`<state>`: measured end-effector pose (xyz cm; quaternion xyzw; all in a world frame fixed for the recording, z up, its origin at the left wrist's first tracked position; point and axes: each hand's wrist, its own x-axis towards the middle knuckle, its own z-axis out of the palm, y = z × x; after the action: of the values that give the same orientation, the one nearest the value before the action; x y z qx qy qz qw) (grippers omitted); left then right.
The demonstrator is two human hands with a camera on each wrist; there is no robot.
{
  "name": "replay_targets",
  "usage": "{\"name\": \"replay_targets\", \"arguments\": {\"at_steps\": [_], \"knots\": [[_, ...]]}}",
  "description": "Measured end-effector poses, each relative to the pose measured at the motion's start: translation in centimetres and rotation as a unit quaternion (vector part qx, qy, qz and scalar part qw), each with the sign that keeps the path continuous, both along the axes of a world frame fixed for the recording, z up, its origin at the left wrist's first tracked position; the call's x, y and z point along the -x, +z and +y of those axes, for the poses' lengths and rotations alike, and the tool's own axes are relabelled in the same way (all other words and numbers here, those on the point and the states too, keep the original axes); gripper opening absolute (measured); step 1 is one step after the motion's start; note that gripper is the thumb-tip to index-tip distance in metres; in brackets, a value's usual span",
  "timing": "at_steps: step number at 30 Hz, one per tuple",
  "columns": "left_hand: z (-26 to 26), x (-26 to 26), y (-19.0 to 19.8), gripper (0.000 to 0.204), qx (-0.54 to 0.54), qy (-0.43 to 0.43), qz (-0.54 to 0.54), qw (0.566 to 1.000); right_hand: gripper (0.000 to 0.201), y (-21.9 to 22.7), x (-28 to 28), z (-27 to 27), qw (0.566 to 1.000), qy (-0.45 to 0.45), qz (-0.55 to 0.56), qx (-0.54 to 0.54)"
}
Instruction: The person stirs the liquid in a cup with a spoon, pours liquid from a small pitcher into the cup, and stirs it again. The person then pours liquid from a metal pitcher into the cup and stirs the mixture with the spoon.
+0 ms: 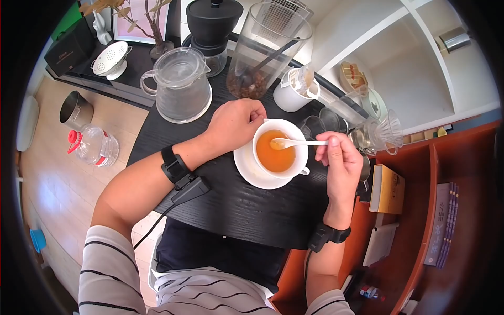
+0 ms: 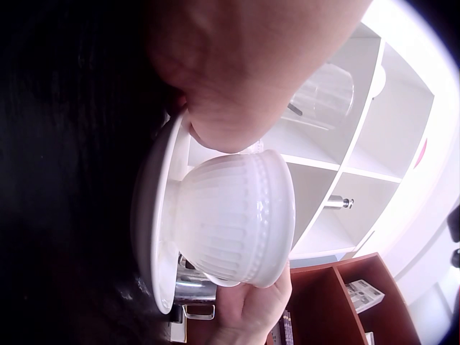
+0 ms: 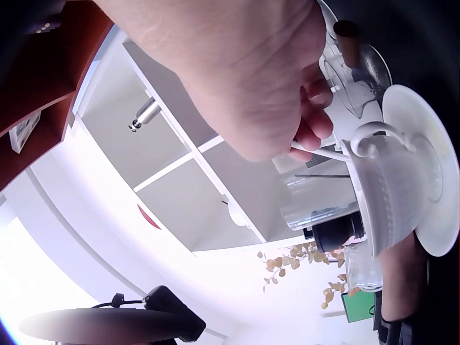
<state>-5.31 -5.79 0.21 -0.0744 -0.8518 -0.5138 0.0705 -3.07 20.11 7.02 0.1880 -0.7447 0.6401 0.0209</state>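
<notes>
A white cup (image 1: 301,152) of orange-brown liquid stands on a white saucer (image 1: 245,167). My right hand (image 1: 342,163) pinches the handle of a white spoon (image 1: 302,143), whose bowl dips into the liquid. At the cup's upper left, my left hand (image 1: 237,122) has its fingers curled at the rim and saucer edge; the cup hides its fingertips. The left wrist view shows the ribbed side of the cup (image 2: 233,215) and the saucer (image 2: 159,215) beneath the left hand (image 2: 230,72). In the right wrist view, the right hand (image 3: 251,86) is above the cup handle (image 3: 370,133).
Behind the cup on the black table (image 1: 231,210) stand a glass jug (image 1: 181,94), a tall glass container (image 1: 262,58), a white mug with a drip bag (image 1: 290,97) and a black-topped grinder (image 1: 214,23). Glassware (image 1: 375,131) is at right, beside a wooden bookshelf (image 1: 420,152).
</notes>
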Motion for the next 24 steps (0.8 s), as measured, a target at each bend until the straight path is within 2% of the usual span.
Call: {"name": "replay_targets", "arguments": {"at_steps": [10, 20, 24], "knots": [[0.0, 0.0, -0.1, 0.015, 0.009, 0.003, 0.008, 1.000, 0.030, -0.4, 0.4, -0.2, 0.982, 0.020, -0.182, 0.050], [0.0, -0.1, -0.1, 0.013, 0.016, 0.001, 0.008, 1.000, 0.032, -0.3, 0.8, 1.2, 0.978, 0.015, -0.177, 0.111], [0.0, 0.0, -0.1, 0.012, 0.012, 0.000, 0.007, 1.000, 0.033, 0.1, 0.8, 1.4, 0.984, 0.001, -0.131, 0.120]]}}
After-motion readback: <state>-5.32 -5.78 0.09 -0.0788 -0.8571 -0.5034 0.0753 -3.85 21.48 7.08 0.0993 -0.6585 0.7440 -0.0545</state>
